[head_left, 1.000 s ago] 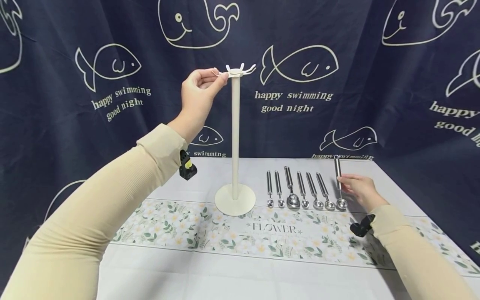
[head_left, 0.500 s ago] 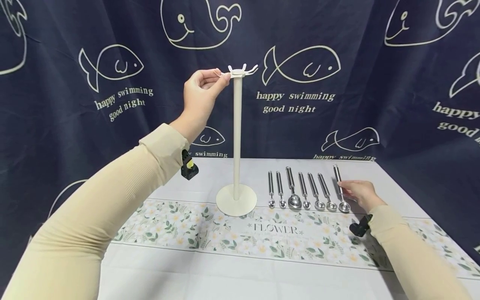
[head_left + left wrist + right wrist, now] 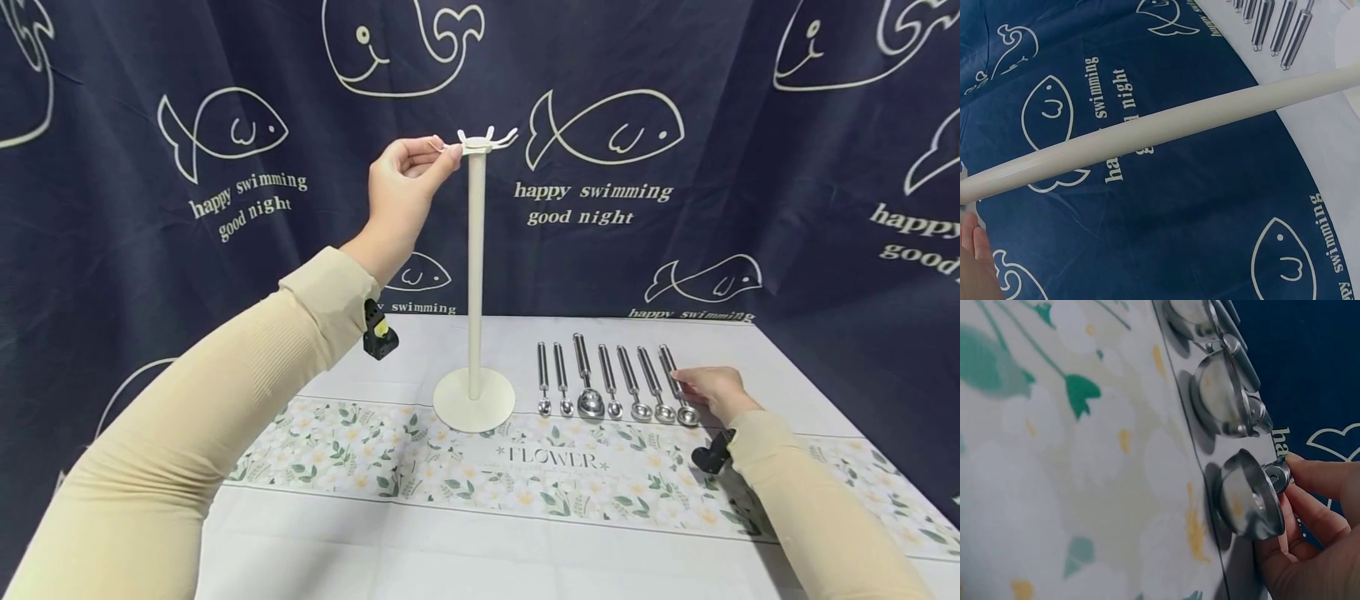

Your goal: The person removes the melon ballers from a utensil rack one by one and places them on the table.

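At the top of a cream stand (image 3: 476,267), my left hand (image 3: 405,183) pinches one of its white hooks (image 3: 504,140) between thumb and fingers. Only the left hand's fingertips (image 3: 980,245) and part of the palm show in the left wrist view, beside the pole's upper end. On the right of the table my right hand (image 3: 716,390) pinches the handle of the rightmost steel scoop (image 3: 687,415). That scoop lies at the end of a row, its round bowl (image 3: 1250,497) toward me in the right wrist view.
Several more steel scoops (image 3: 590,403) of different sizes lie side by side, handles pointing away. The stand's round base (image 3: 474,417) partly covers a flower-printed strip (image 3: 551,479) of the white tablecloth (image 3: 375,550). A dark blue curtain (image 3: 480,50) hangs behind.
My right hand has lowered the rightmost scoop's raised handle toward the table, so it lines up with the row. My left hand keeps its pinch on the hook.
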The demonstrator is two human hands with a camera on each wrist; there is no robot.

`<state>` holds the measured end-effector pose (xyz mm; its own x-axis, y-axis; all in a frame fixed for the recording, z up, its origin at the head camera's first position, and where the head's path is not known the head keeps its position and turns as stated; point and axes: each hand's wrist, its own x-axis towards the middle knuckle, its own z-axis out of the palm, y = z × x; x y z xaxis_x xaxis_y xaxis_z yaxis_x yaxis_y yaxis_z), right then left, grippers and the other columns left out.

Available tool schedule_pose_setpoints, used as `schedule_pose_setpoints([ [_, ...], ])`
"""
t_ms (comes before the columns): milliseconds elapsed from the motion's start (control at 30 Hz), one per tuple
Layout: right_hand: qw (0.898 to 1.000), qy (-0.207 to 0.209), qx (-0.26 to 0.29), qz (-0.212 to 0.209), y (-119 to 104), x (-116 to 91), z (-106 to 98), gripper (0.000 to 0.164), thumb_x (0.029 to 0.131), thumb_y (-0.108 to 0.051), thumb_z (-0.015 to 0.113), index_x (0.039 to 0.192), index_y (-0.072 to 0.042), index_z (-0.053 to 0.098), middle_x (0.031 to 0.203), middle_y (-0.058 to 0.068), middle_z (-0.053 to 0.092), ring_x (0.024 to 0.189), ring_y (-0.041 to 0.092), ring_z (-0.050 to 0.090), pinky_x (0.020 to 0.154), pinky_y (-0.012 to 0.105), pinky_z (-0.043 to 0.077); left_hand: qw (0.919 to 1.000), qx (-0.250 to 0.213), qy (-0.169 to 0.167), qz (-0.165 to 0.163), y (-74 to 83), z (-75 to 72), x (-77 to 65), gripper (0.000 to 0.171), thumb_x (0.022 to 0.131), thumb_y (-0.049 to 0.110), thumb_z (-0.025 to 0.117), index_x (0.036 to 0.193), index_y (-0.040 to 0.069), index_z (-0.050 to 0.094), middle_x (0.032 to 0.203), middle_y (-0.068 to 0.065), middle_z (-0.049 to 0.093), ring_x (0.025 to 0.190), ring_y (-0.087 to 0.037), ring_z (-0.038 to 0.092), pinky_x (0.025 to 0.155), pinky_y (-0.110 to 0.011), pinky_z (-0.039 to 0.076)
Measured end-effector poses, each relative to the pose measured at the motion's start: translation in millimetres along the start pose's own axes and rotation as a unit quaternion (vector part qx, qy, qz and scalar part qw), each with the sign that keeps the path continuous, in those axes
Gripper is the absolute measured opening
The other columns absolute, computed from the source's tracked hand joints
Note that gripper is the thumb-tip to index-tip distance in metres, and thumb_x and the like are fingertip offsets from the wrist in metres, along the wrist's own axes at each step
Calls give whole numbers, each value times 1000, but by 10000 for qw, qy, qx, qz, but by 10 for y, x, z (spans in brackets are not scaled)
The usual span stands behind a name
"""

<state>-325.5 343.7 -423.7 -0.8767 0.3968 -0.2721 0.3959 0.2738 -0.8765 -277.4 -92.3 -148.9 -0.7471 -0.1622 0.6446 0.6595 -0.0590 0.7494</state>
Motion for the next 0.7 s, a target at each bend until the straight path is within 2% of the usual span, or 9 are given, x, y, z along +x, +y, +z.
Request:
schedule_pose_setpoints([
  [167,9997,52,-253,-3,7,6,20,61,82,-11,71,131,16,47,61,-7,56,51,4,57,49,16,48,10000,-40,20,-7,5,-1,0,22,83,7,75,100,1,63,87,-1,65,78,-6,69,91,-23,55],
  [300,9982,119,-593,4,5,20,43,60,83,-15,72,132,12,49,67,-5,59,53,4,54,68,25,51,10000,-78,31,-1,10,-10,-2,22,83,7,75,101,0,63,86,-1,65,78,-7,69,92,-23,55],
  [400,9982,136,-589,57,0,28,46,60,82,-14,72,131,12,50,68,-4,60,51,4,53,78,32,52,10000,-67,30,1,8,-13,-3,22,83,6,75,100,0,63,86,-1,65,78,-7,69,92,-23,55],
  [600,9981,86,-591,155,-23,35,23,59,84,-14,72,132,12,49,64,-6,58,47,4,51,67,24,50,10000,35,-9,26,7,-12,3,24,83,8,75,101,-1,62,87,-1,65,79,-7,69,91,-23,56],
  [633,9978,105,-642,153,-27,31,20,59,84,-15,72,131,12,49,64,-5,59,47,5,52,68,26,51,10000,49,-15,26,9,-14,4,25,83,8,76,102,-1,62,87,-1,65,79,-7,69,91,-23,56],
  [700,9966,134,-806,121,-28,28,16,58,84,-17,72,130,11,51,65,-4,60,50,5,52,79,33,54,10000,87,-5,6,9,-22,3,26,82,9,76,102,-1,63,87,-1,65,79,-7,69,91,-22,55],
])
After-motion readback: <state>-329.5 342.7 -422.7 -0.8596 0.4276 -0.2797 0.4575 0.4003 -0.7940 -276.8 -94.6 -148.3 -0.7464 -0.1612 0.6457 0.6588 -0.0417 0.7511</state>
